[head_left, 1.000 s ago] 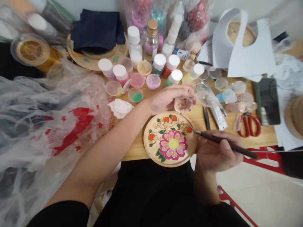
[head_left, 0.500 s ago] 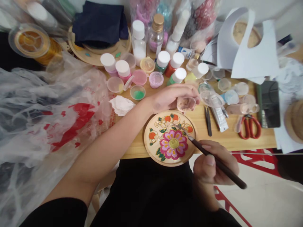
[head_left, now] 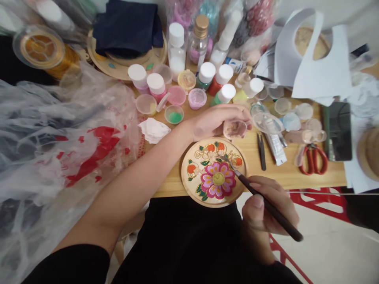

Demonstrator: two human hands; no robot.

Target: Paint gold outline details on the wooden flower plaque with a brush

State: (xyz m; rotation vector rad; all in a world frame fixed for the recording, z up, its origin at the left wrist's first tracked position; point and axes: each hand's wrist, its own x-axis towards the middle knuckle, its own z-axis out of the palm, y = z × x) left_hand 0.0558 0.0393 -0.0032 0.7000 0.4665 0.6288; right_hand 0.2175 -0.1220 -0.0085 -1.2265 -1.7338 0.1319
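My left hand (head_left: pixel 209 120) curls round a small plastic cup (head_left: pixel 235 130) tipped toward me, with a pale pinkish paste inside. Just below it, a round wooden plate (head_left: pixel 187 187) rests at the table's front edge and juts out over it. A pink and purple flower (head_left: pixel 218 178) with gold outlines, green leaves and small orange fruits decorates the plate. In my right hand (head_left: pixel 266 209) is a small palette knife (head_left: pixel 286 224) with a dark handle, pinched between thumb and fingers. Its thin metal tip touches or hovers over the plate's upper design; which one, I cannot tell.
Paint jars (head_left: pixel 207 75) with white caps and small open cups (head_left: pixel 174 115) crowd the back. Black tweezers (head_left: pixel 261 152), a silver tube (head_left: pixel 275 146), red-handled scissors (head_left: pixel 313 159) and a phone (head_left: pixel 340 130) lie right. Crumpled tissue (head_left: pixel 154 130) and plastic bags (head_left: pixel 59 157) fill the left.
The palette knife's handle end has swung slightly left and down, while its tip stays over nearly the same part of the plate. The whole view has shifted a little; my left hand keeps the cup.
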